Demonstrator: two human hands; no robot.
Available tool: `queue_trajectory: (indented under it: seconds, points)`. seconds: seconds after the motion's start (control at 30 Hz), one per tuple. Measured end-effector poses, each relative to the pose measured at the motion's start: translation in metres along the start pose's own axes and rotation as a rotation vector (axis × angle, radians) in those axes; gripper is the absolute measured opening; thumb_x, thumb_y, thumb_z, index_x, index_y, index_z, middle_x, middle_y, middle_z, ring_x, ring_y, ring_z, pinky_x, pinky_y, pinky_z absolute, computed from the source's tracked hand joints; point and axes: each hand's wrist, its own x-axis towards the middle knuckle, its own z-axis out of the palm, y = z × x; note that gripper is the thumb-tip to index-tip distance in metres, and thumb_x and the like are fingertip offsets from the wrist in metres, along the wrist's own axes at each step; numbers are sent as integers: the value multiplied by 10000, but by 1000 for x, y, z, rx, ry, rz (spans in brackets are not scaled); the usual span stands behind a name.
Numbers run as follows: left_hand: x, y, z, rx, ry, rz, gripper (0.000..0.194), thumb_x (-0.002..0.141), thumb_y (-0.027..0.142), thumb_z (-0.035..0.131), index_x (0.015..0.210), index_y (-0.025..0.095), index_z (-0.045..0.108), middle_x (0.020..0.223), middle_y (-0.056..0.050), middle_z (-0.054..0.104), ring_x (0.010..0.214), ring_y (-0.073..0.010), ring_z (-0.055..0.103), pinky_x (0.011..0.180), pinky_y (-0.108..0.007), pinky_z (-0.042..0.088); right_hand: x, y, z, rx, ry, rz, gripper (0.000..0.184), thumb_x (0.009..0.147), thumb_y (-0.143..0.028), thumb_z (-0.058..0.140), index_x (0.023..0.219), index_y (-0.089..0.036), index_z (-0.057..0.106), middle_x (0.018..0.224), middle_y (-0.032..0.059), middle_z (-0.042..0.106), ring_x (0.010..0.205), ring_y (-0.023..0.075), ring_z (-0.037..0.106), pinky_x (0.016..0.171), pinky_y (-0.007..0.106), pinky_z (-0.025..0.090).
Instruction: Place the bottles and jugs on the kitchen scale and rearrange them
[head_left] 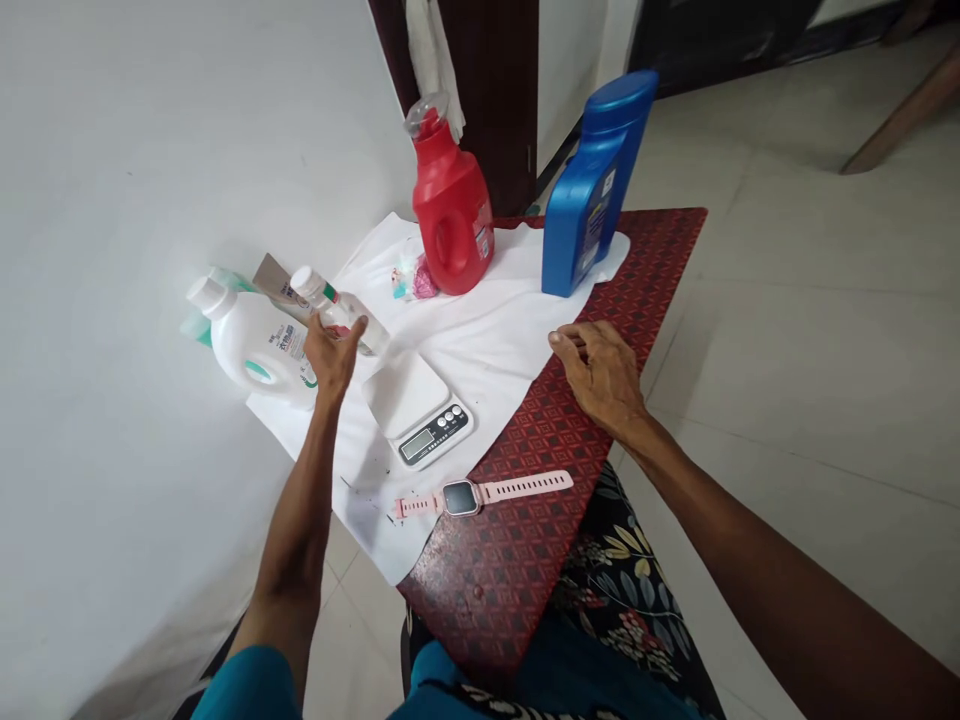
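Note:
My left hand (334, 350) is wrapped around a clear bottle (367, 320) with a white cap, held tilted beside the kitchen scale. The bottle's lower part is close to the cloth; I cannot tell whether it touches. A white kitchen scale (409, 395) with a small display and buttons sits just right of that hand, its platform bare. At the table's right edge rests my right hand (600, 375), loosely bent, with nothing seen in it. A pink smartwatch (460, 498) lies stretched out nearer to me, in front of the scale.
A white detergent jug (251, 335) and a brown box (274, 280) stand by the wall. Farther back are a red jug (454, 210), a small pink-and-clear packet (415, 280) and a tall blue bottle (592, 200). White cloth (480, 345) covers much of the red patterned table (495, 570).

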Motion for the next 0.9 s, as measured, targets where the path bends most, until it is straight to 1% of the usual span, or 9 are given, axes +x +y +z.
queue_trajectory:
  seconds: [0.1,0.2,0.37,0.5,0.6,0.67,0.77,0.83,0.9]
  points:
    - [43,-20,18,110,16,-126,488,781,379,906,1124,209,603,1092,-98,768,1103,-300,738,1046,-440,570,1,1,0,9,5,-3,544,1061,-701,497,1027,-221,750,1087,197,734,967,358,741,947,594,624]
    - [66,-32,34,166,25,-215,520,830,276,860,1240,177,556,1248,-200,749,1248,-378,724,1153,-541,526,1,3,1,19,9,-10,513,1067,-676,504,1035,-226,746,1080,181,731,973,348,732,961,584,619]
    - [81,-39,54,171,52,-251,617,882,223,818,1368,77,467,1413,-358,646,1399,-438,647,1239,-573,458,1,4,3,14,17,-2,471,1073,-639,508,1050,-228,737,1092,160,724,1002,331,725,976,547,614]
    - [89,-39,62,162,62,-272,724,868,253,863,1423,74,433,1451,-355,617,1480,-458,579,1266,-621,429,0,5,3,7,20,-7,472,1078,-635,500,1058,-224,730,1095,160,721,1013,332,724,998,551,605]
    - [84,-36,58,147,74,-256,874,842,361,916,1477,67,393,1525,-381,546,1555,-485,486,1289,-664,384,1,6,4,15,28,-8,479,1077,-649,501,1060,-227,727,1093,159,721,1021,335,725,1008,557,602]
    - [74,-32,53,148,98,-190,1013,833,449,924,1540,32,331,1617,-434,418,1624,-509,371,1326,-683,304,1,7,6,28,39,-11,480,1077,-657,502,1064,-233,726,1106,158,724,1024,335,725,1002,557,605]
    - [55,-17,56,150,127,85,1167,858,549,881,1668,51,203,1770,-415,143,1726,-484,116,1387,-659,147,0,9,8,36,52,-15,481,1079,-664,504,1068,-238,727,1124,156,728,1017,330,726,996,556,609]
    - [50,-2,70,131,36,282,1169,858,555,877,1715,126,208,1816,-333,102,1745,-443,67,1405,-615,135,0,10,9,31,52,-15,481,1081,-660,508,1075,-234,731,1123,156,726,1018,330,727,1001,556,608]
    - [54,13,95,116,-149,360,1161,813,513,924,1718,175,279,1805,-291,189,1732,-443,143,1394,-601,205,0,11,8,28,48,-12,477,1081,-652,514,1087,-229,734,1129,158,723,1023,332,726,1004,557,608]
